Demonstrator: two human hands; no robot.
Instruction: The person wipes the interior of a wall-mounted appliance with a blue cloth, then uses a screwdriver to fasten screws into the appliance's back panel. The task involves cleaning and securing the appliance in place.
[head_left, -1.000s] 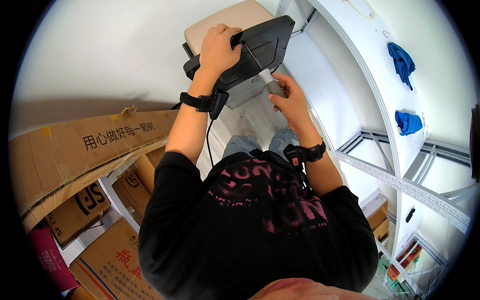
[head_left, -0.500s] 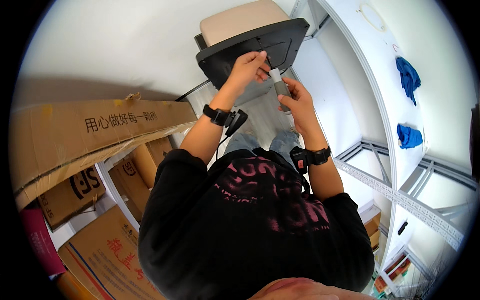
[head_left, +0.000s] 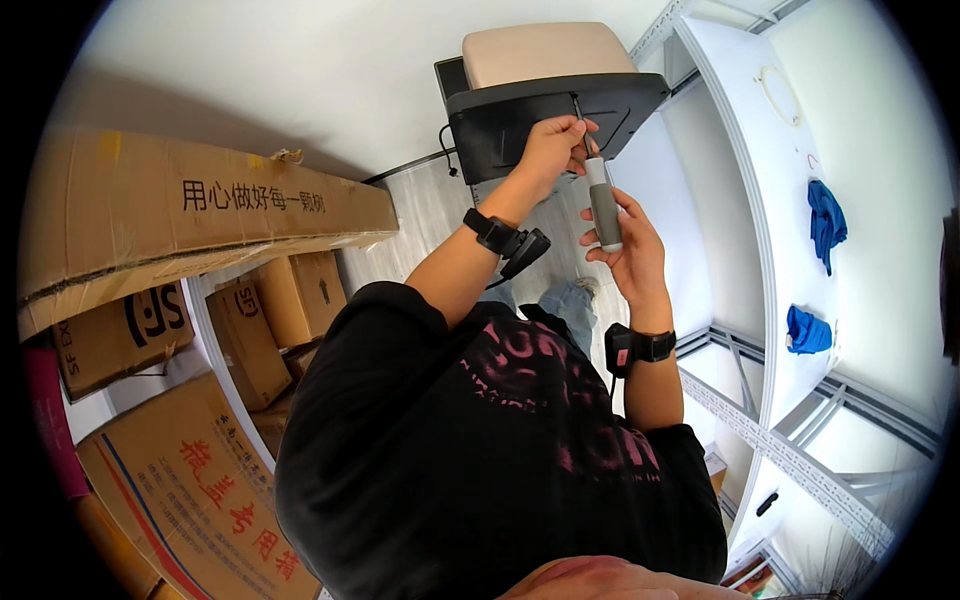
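Observation:
A screwdriver (head_left: pixel 603 205) with a grey and white handle points away from me, its dark shaft reaching the black underside panel (head_left: pixel 510 125) of a seat-like piece. My left hand (head_left: pixel 552 152) pinches the shaft between thumb and fingers, close to the panel. Around the handle's lower end curl the fingers of my right hand (head_left: pixel 638 252), with a loose grip. The shaft's tip meets the panel near its upper edge; what it sits in is too small to make out. Behind the panel rises a beige padded part (head_left: pixel 545 55).
On the left, a long cardboard box (head_left: pixel 240 205) lies above shelves with several more cartons (head_left: pixel 190 480). White shelving with metal frames (head_left: pixel 765 440) runs along the right, with blue cloths (head_left: pixel 826 225) on it. A black cable (head_left: pixel 447 150) hangs beside the panel.
The view has shifted, so the seat piece appears lower and further right. The screwdriver now lines up with the panel's upper part, and my right hand has slid to the handle's lower end.

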